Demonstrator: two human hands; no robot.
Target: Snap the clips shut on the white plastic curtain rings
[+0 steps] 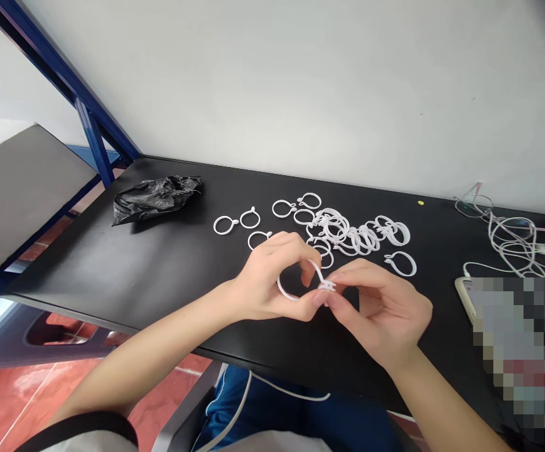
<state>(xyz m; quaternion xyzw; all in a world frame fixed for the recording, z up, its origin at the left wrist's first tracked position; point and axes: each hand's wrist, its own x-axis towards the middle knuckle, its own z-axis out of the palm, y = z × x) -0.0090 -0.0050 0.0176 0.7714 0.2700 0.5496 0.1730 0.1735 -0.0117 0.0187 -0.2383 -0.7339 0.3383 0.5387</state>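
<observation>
Over the front of the black table, my left hand [284,276] wraps round a white plastic ring with a small clasp [285,289]. Thumb and fingers of my right hand [380,307] pinch that ring at its clasp, where both hands' fingertips meet. Part of the ring is hidden by my left fingers. Just beyond lies a pile of similar white rings [333,227], overlapping one another. Several more lie apart from it, such as a ring at the left [225,225] and one at the right [403,263].
A crumpled black plastic bag [157,199] sits on the table [112,270] at back left. To the right are a bundle of white cable [512,238], glasses [474,206] and a phone [464,298], partly blurred out. A pale wall [291,94] stands behind the table.
</observation>
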